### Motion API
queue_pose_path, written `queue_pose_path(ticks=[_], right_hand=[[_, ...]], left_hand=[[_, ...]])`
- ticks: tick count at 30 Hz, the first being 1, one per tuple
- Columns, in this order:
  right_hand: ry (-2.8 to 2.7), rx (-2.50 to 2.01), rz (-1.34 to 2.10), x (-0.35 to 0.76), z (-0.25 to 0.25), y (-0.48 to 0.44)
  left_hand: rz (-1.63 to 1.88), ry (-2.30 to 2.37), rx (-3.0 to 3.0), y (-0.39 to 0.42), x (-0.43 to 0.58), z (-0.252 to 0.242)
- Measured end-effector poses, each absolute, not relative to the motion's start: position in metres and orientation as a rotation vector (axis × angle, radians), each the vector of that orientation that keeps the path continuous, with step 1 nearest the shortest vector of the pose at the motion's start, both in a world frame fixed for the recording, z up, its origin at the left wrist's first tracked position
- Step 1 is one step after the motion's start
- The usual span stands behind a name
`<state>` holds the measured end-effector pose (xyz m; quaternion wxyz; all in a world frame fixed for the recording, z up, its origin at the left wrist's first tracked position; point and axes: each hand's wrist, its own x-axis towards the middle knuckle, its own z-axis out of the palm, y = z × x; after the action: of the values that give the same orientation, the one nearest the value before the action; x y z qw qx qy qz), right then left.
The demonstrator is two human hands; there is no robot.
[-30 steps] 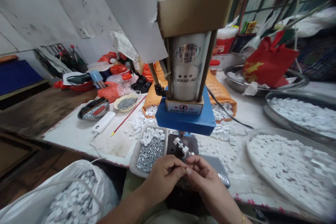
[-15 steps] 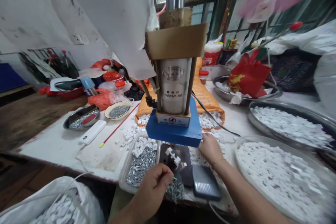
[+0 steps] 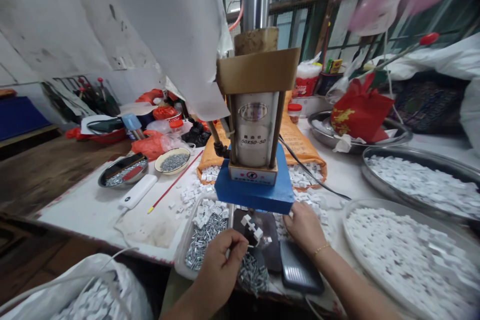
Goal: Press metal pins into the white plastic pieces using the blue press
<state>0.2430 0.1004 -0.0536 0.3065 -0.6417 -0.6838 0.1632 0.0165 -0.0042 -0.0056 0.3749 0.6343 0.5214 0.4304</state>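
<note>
My left hand (image 3: 224, 262) is closed in a pinch in front of the press, with a small thin piece at its fingertips, too small to make out. Just beyond those fingertips, white plastic pieces (image 3: 252, 227) sit on the dark base plate (image 3: 270, 247) under the blue press block (image 3: 255, 190). My right hand (image 3: 305, 225) reaches to the right of the block, over scattered white clips; its fingertips are partly hidden. A tray of metal nails (image 3: 204, 240) with white clips stands left of the plate. More nails (image 3: 253, 272) lie in a pile by my left hand.
A black pedal-like box (image 3: 301, 267) lies below my right wrist. At the right are a round tray of white clips (image 3: 397, 255) and a metal basin (image 3: 420, 180). A red stick (image 3: 176, 180), a white device (image 3: 138, 191) and bowls of nails (image 3: 172, 161) lie left.
The whole view has shifted, so the press and table appear slightly lower and farther right. My left hand remains pinched near the white pieces, and my right hand remains beside the block.
</note>
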Motion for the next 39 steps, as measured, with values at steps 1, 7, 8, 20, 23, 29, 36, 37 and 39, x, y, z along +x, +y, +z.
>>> queue_pose_path(ticks=[1, 7, 8, 20, 23, 29, 36, 37, 39], right_hand=[[-1.767, -1.674, 0.488, 0.242, -0.052, 0.098], [-1.523, -1.460, 0.948, 0.220, -0.039, 0.056], [-1.471, -1.418, 1.054, 0.213, -0.037, 0.044], [-0.679, -1.018, 1.790, 0.181, -0.016, -0.008], [-0.594, -0.951, 1.873, 0.177, -0.016, -0.009], [-0.603, -0.910, 1.867, 0.174, -0.013, -0.011], [-0.799, -0.988, 1.793, 0.176, -0.026, -0.013], [-0.814, -0.987, 1.792, 0.176, -0.027, -0.013], [-0.811, -0.975, 1.813, 0.176, -0.028, -0.014]], left_hand=[[1.109, 1.328, 1.641, -0.004, 0.017, -0.005], [1.195, 1.335, 1.773, -0.007, 0.016, 0.002], [1.202, 1.335, 1.810, -0.007, 0.017, 0.004], [1.116, 1.237, 2.124, -0.013, 0.030, -0.002], [1.178, 1.231, 2.102, -0.015, 0.026, 0.000], [1.213, 1.223, 2.109, -0.015, 0.021, 0.001], [1.110, 1.304, 1.955, -0.014, 0.026, 0.002], [1.079, 1.333, 1.863, -0.013, 0.026, 0.003], [1.014, 1.357, 1.668, -0.010, 0.025, 0.006]])
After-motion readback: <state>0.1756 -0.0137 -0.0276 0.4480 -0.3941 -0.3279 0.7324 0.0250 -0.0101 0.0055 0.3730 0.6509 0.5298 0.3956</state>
